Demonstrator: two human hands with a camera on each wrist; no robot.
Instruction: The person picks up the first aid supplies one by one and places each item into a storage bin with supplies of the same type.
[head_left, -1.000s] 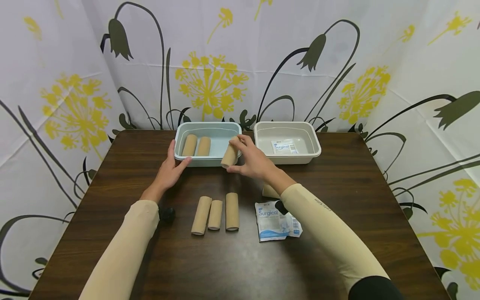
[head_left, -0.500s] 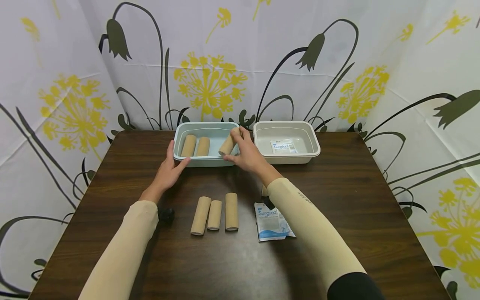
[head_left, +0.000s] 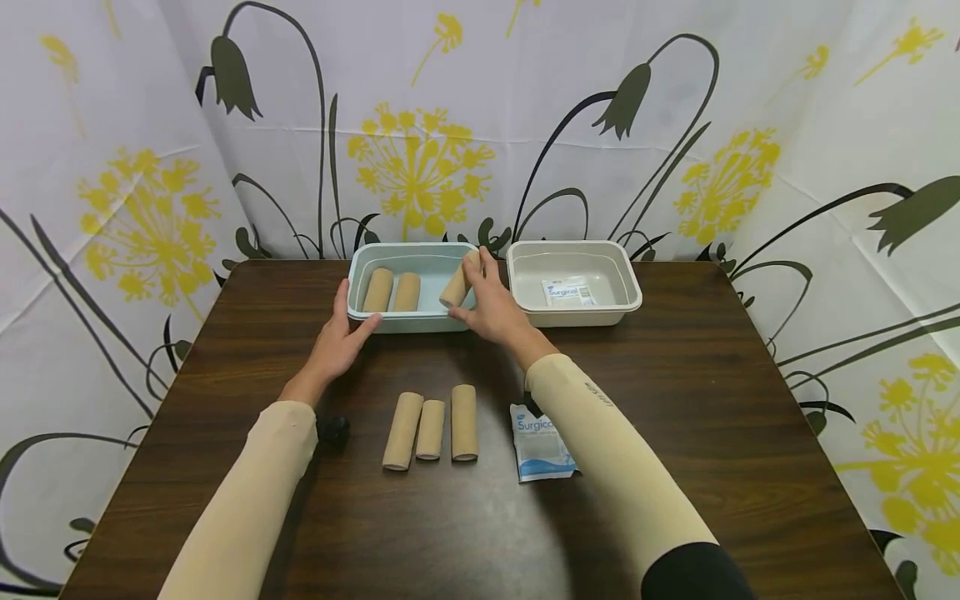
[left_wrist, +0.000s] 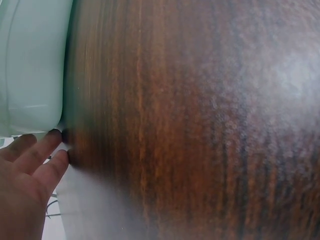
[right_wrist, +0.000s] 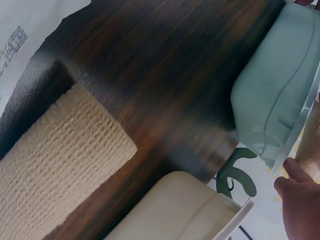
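Note:
My right hand holds a cardboard tube at a tilt over the right end of the light blue tub. The tube also shows at the edge of the right wrist view. Two more tubes, a left one and a right one, lie side by side inside the tub. At the tub's left front corner rests my left hand, thumb by the front rim and fingers along the side. The left wrist view shows those fingers nearly straight against the corner.
A beige tub with a Surgical packet inside stands to the right. Nearer me lie three tubes, the middle one being shorter, and another packet. A tube under my right forearm shows in the right wrist view.
My right hand has carried the tube from the tub's front rim back and slightly left, over the inside. The forearm now covers the tube beneath it. My left hand stays put.

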